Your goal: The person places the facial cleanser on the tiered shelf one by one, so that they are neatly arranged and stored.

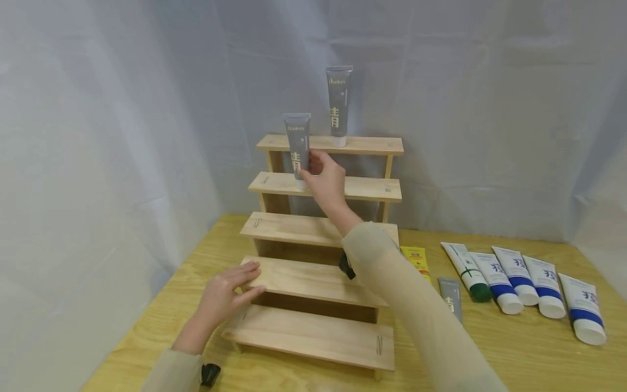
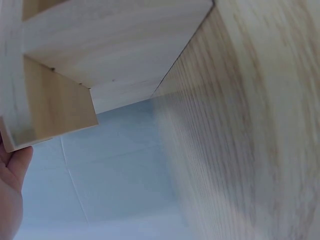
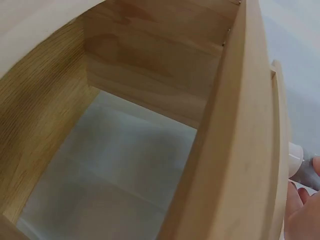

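“On the second-farthest step [image 1: 367, 188] of the wooden stand [image 1: 318, 231], what are you doing with that grey tube [image 1: 296, 142]?”

“I'm setting it upright there, by my judgement. My right hand [image 1: 329, 182] is pinching its lower body, so that grip is closing round the tube, left of the step's middle, with its white cap [image 3: 295, 161] pointing down.”

“Is the cap bearing on the wood?”

“I'm not managing to tell from this distance.”

“And the left hand [image 1: 220, 294]?”

“It's resting at the left end of the second-nearest step [image 1: 308, 279], fingers relaxed, gripping nothing; I'm guessing it's steadying the stand.”

“What's the next move calling for?”

“I'm reckoning on a level cap, a gentle release and a straight retreat, so nothing is tipping. A matching tube [image 1: 338, 103] is standing on the farthest step [image 1: 369, 144], and another grey one is lying on the tabletop [image 1: 519, 356], to the right.”
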Motion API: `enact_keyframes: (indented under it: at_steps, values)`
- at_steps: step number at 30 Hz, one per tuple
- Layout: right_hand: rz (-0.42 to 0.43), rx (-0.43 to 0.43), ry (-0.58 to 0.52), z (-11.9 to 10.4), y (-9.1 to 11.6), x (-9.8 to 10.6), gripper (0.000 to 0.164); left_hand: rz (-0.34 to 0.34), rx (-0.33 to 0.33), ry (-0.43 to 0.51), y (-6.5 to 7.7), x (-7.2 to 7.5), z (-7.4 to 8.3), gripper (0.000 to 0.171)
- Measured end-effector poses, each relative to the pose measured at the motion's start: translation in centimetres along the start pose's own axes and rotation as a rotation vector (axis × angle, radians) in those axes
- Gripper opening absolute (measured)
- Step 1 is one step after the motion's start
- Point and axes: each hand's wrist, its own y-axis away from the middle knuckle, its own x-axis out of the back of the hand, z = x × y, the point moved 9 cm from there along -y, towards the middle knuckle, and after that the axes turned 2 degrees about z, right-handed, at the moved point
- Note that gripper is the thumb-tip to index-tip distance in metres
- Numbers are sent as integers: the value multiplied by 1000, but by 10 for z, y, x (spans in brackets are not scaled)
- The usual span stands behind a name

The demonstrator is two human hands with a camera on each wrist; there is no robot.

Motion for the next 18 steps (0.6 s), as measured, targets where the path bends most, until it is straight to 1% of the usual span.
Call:
enact_keyframes:
  at_steps: [5,10,18]
  values:
    - [-39,-28,-11,7,2,-2,42,3,-5,7,0,0,1,58]
    - [-69,-33,29,10,3,-3,41,0,-2,6,0,-1,1,57]
    - [-73,-24,50,10,3,-3,41,4,-4,3,0,-1,2,58]
